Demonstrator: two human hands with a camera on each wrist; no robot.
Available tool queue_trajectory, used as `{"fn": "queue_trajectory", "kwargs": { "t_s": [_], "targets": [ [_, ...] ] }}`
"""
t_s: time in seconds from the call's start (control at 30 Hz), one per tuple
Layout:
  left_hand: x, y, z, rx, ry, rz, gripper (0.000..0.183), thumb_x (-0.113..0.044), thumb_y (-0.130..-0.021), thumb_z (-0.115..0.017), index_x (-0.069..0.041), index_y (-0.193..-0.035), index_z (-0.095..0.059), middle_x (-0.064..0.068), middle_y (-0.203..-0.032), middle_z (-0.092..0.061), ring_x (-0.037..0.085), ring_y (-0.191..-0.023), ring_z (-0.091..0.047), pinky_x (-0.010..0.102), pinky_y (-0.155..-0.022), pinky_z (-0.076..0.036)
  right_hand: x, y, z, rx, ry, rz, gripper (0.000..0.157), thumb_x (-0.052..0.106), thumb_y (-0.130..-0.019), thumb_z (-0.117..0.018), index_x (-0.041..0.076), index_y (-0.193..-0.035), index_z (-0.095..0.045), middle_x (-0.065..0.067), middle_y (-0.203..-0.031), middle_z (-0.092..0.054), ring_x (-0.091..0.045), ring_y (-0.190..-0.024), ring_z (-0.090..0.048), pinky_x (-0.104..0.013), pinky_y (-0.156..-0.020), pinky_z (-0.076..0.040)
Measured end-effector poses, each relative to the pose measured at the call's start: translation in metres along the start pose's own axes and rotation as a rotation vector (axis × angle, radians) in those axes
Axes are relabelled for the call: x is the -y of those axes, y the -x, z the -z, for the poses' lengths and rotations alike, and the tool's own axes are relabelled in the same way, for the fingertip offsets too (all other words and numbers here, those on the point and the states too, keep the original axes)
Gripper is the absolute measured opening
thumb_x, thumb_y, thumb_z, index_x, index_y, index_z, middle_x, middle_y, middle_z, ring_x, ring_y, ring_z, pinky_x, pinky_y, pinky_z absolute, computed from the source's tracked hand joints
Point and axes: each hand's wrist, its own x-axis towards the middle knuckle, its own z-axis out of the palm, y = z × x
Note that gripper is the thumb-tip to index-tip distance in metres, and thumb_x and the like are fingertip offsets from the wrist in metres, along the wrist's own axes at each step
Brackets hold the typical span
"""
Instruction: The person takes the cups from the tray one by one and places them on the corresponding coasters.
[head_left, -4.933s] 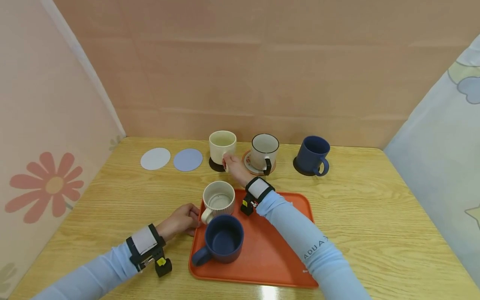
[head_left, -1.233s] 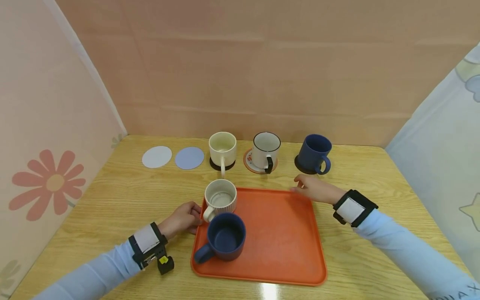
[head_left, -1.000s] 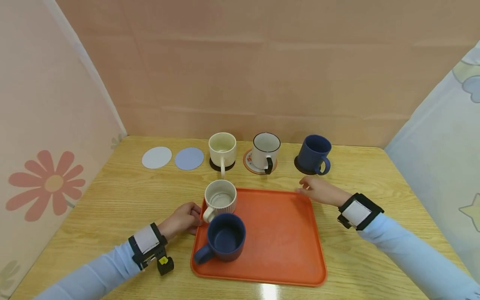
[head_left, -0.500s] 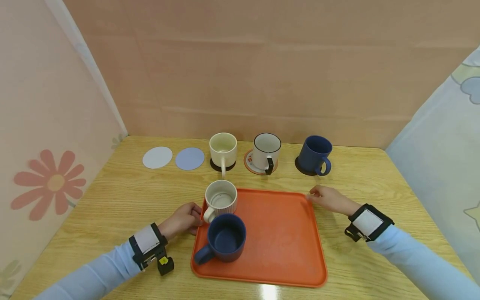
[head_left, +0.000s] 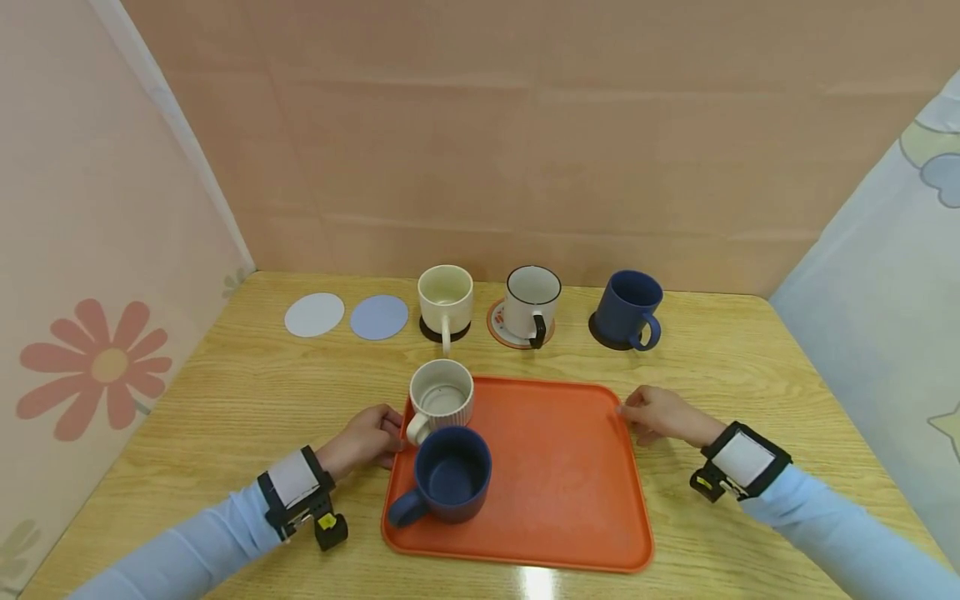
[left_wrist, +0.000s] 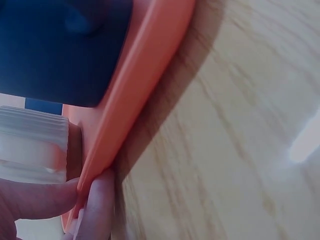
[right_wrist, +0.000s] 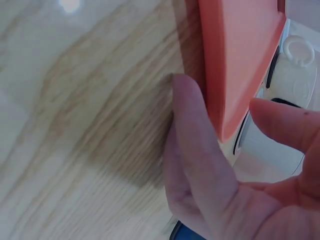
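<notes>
My left hand (head_left: 367, 437) pinches the left rim of the orange-red tray (head_left: 562, 475); in the left wrist view the thumb (left_wrist: 47, 197) lies inside the rim and a finger under it. Beside the right rim is my right hand (head_left: 667, 412). In the right wrist view its thumb (right_wrist: 282, 125) and fingers stand apart on either side of the tray's corner, with a gap at the thumb. On the tray's left part stand a ribbed cream mug (head_left: 442, 404) and, in front of it, a dark blue mug (head_left: 453, 479) with its handle to the left.
Behind the tray, a pale yellow mug (head_left: 446, 296) and a blue mug (head_left: 630, 308) stand on dark coasters. Between them a black-rimmed white mug (head_left: 528, 304) sits on a patterned coaster. A white coaster (head_left: 315, 315) and a lavender coaster (head_left: 379, 317) lie at back left.
My right hand let go of the pale yellow mug's handle, moved right to the tray's far edge, then came round to its right rim. My left hand has stayed at the left rim.
</notes>
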Motion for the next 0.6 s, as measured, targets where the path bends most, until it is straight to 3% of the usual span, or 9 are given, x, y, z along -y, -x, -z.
{"fn": "queue_trajectory", "kwargs": {
  "t_s": [0.2, 0.5, 0.6],
  "targets": [
    [0.0007, -0.0003, -0.0007, -0.013, 0.025, 0.008, 0.031, 0.004, -0.077, -0.055, 0.011, -0.107, -0.046, 0.016, -0.085, -0.054, 0.019, -0.066, -0.059, 0.034, -0.060, -0.054, 0.0023, 0.0019, -0.0054, -0.002, 0.011, -0.011, 0.039, 0.017, -0.089, -0.056, -0.018, -0.105, -0.048, -0.014, -0.079, -0.059, -0.020, -0.064, -0.062, -0.034, -0.059, -0.054],
    [-0.0001, 0.0014, 0.0007, 0.015, 0.044, -0.020, 0.033, 0.005, -0.078, -0.056, 0.015, -0.108, -0.045, 0.017, -0.087, -0.057, 0.019, -0.066, -0.061, 0.035, -0.060, -0.054, 0.0054, -0.0035, -0.0108, -0.016, 0.112, 0.000, 0.026, 0.020, -0.087, -0.060, 0.000, -0.071, -0.054, -0.003, -0.060, -0.057, -0.013, -0.049, -0.058, -0.029, -0.052, -0.052],
    [-0.0014, 0.0043, 0.0016, 0.023, 0.049, -0.019, 0.035, 0.003, -0.079, -0.056, 0.015, -0.110, -0.043, 0.017, -0.088, -0.057, 0.019, -0.067, -0.061, 0.035, -0.061, -0.055, 0.0064, -0.0040, -0.0107, -0.021, 0.142, 0.013, 0.021, 0.015, -0.085, -0.060, -0.002, -0.074, -0.057, -0.003, -0.060, -0.059, -0.012, -0.049, -0.058, -0.028, -0.051, -0.051]
  ]
}}
